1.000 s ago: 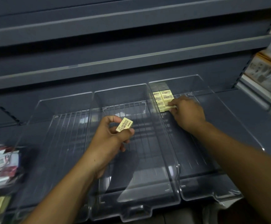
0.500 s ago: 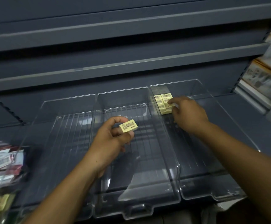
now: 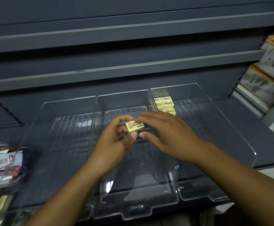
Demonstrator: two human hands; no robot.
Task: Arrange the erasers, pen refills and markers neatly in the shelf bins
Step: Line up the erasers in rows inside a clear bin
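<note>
One yellow eraser [image 3: 134,126] is held above the middle bin [image 3: 133,193], pinched at its left end between thumb and forefinger of the left hand [image 3: 115,142]; the right hand [image 3: 169,136] is set at its right end, forefinger on the upper edge and thumb just under the lower edge; whether that pinch is closed cannot be told. The step in hand is judged to be a transfer from left to right; the left pinch should be released only once the right one is firm on both long edges. The eraser should then be carried to the right bin [image 3: 214,121], where a stack of erasers [image 3: 165,103] is laid in the back left corner; it should be placed printed face up, parallel to the others and touching the nearest row; the stack should not be pushed out of line.
</note>
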